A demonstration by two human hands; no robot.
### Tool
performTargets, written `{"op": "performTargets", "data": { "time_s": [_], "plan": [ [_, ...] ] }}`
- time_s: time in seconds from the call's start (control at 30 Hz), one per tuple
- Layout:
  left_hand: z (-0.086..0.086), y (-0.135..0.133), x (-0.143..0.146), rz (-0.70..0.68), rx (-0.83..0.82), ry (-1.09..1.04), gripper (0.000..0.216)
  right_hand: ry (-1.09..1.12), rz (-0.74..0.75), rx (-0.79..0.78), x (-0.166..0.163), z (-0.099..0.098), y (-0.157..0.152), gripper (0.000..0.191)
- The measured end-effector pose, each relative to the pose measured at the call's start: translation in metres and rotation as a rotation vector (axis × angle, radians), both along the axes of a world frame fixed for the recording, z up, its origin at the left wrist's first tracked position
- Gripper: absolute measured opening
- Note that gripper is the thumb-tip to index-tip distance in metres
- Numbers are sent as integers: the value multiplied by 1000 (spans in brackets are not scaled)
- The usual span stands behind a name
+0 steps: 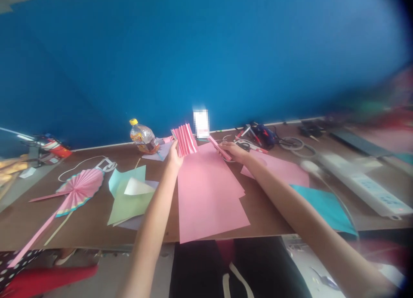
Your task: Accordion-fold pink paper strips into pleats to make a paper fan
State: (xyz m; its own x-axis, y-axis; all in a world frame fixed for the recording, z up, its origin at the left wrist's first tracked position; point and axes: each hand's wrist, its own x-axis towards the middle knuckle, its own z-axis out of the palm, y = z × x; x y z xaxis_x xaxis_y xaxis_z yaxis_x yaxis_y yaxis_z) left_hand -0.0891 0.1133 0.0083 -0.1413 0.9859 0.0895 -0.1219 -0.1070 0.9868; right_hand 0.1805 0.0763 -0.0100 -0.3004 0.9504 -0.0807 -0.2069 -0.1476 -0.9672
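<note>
A stack of pink paper sheets [206, 195] lies on the brown table [90, 222] in front of me. My left hand [174, 157] grips an accordion-pleated pink piece [184, 139] at the far end of the stack, its folds standing up. My right hand [235, 151] is closed on a narrow folded pink strip [219, 148] at the stack's far right corner. Both arms reach forward across the table.
A finished pink paper fan [79, 188] lies at the left, beside light green and teal sheets [129, 195]. A plastic bottle [143, 137] lies near the blue wall. More pink paper [284, 169], a teal sheet [325, 205], a white power strip [368, 188] and tangled cables [267, 136] sit at the right.
</note>
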Motion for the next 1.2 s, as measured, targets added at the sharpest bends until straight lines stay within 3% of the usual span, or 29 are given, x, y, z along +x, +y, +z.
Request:
{"op": "performTargets", "data": {
  "time_s": [0.1, 0.23, 0.43, 0.57, 0.67, 0.93, 1.2],
  "plan": [
    [-7, -14, 25, -102, -87, -220, 28, -11, -70, 94, -7, 5, 0, 14],
    [-12, -28, 56, -165, -192, -362, 26, -151, -293, 236, -20, 18, -3, 21],
    [-21, -44, 75, -142, -172, -354, 30, -410, -547, 265, -35, 23, -12, 23],
    [-29, -55, 73, 1, -53, -207, 25, -499, -582, 337, -42, 12, -13, 25],
    [-33, -60, 73, 24, 28, -71, 26, -564, -634, 430, -44, 8, -13, 24],
    [-26, -71, 79, -151, 92, -73, 29, -606, -701, 511, -44, 2, -15, 28],
    [-23, -82, 90, -352, 104, -143, 34, -420, -730, 596, -58, -14, -23, 25]
  ]
}}
